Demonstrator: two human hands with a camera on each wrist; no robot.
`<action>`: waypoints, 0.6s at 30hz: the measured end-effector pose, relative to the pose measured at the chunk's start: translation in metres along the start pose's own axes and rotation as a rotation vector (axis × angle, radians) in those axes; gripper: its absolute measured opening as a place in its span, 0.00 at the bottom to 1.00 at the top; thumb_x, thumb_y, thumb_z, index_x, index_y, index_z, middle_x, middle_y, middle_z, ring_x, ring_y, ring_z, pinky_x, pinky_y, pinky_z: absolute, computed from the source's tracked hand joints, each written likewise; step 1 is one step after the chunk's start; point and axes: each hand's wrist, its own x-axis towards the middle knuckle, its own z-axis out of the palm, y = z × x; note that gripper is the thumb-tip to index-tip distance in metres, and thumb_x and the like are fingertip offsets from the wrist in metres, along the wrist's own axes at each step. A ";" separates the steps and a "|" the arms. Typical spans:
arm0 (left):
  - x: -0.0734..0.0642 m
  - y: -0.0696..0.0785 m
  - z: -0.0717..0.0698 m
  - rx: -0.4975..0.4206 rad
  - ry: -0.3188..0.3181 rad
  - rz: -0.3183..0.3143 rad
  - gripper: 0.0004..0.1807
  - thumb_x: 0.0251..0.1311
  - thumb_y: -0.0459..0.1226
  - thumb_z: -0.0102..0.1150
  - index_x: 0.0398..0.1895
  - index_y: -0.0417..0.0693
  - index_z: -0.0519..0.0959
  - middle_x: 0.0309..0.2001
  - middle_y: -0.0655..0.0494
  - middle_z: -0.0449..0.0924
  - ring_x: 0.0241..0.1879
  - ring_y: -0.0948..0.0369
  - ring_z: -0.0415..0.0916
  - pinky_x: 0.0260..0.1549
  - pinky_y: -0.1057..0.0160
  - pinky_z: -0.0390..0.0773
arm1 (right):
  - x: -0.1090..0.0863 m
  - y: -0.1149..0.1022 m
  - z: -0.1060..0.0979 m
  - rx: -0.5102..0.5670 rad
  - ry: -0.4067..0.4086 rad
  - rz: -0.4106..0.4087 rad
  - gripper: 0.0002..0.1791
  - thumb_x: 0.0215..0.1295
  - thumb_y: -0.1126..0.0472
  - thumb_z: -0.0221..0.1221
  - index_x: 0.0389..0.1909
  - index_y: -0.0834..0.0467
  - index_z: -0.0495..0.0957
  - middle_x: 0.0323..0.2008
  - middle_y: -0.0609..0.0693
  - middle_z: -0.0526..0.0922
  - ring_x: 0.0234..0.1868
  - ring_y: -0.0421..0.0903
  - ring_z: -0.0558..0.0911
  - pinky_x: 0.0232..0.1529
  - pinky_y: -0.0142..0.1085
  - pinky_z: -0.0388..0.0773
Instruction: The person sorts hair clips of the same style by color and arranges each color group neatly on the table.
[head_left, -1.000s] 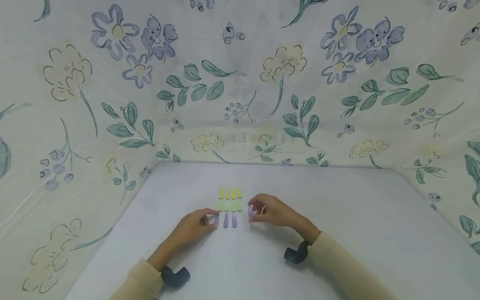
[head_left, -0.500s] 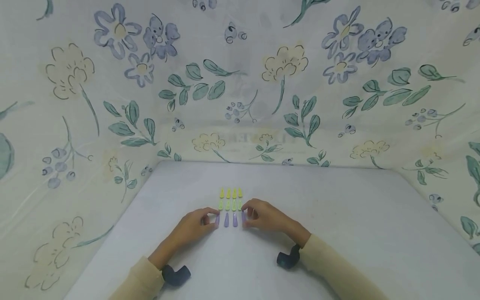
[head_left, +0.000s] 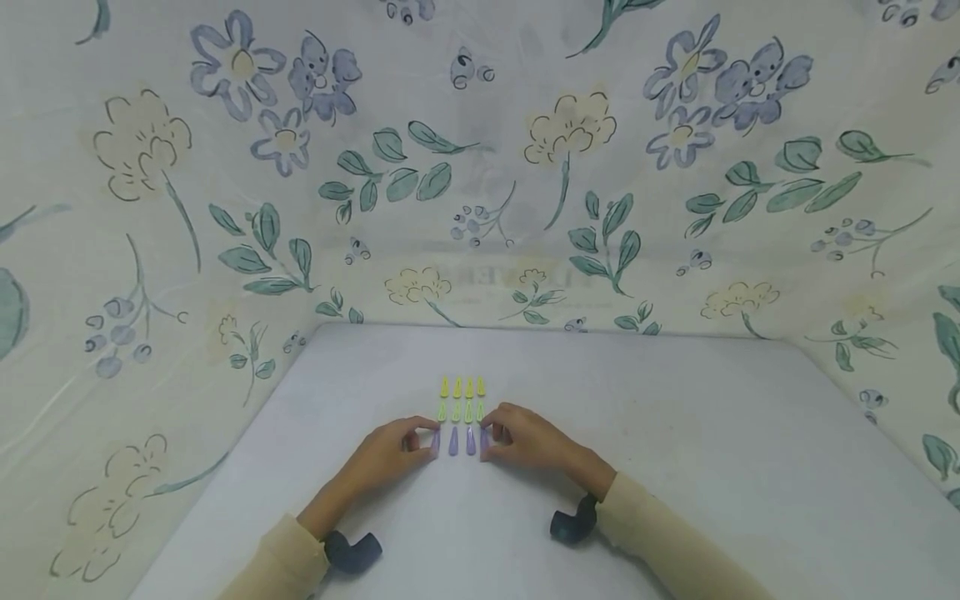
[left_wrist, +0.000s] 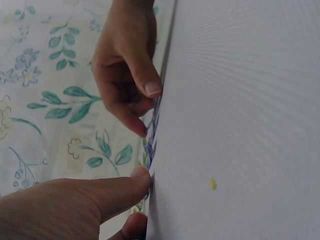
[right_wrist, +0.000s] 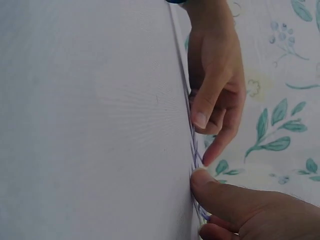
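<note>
In the head view, hair clips lie in three rows on the white table. The far row is yellow clips (head_left: pixel 458 387), then light green clips (head_left: pixel 456 412), then purple ones nearest. My left hand (head_left: pixel 392 452) holds the leftmost purple hair clip (head_left: pixel 436 442) between thumb and index finger. At the row's other end, my right hand (head_left: pixel 531 437) pinches the rightmost purple hair clip (head_left: pixel 484 437) the same way. Two more purple clips (head_left: pixel 471 442) lie between the hands. Both wrist views look low along the tabletop, where the fingertips partly hide the clips.
The white tabletop (head_left: pixel 675 433) spreads out around the rows. A floral cloth (head_left: pixel 480 167) rises behind it and at both sides. Dark curved wrist devices (head_left: pixel 352 553) hang at both sleeves. A small yellow speck (left_wrist: pixel 213 184) shows in the left wrist view.
My right hand has moved left with its purple hair clip, from apart on the right to the right end of the purple row. My left hand has stayed at its clip.
</note>
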 end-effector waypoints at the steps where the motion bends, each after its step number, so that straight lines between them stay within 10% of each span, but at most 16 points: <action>1: 0.000 0.000 0.000 -0.001 0.002 0.001 0.21 0.59 0.44 0.69 0.57 0.65 0.81 0.27 0.63 0.74 0.28 0.64 0.69 0.29 0.65 0.68 | 0.000 0.000 0.000 -0.004 0.002 -0.005 0.25 0.57 0.52 0.72 0.53 0.56 0.81 0.35 0.42 0.78 0.33 0.36 0.73 0.37 0.27 0.73; 18: -0.001 0.001 -0.002 -0.014 -0.004 0.005 0.23 0.59 0.45 0.70 0.59 0.67 0.79 0.29 0.64 0.74 0.29 0.64 0.70 0.31 0.64 0.69 | -0.004 -0.003 -0.004 0.010 0.011 -0.025 0.26 0.60 0.50 0.70 0.58 0.56 0.79 0.37 0.42 0.79 0.34 0.36 0.73 0.37 0.27 0.73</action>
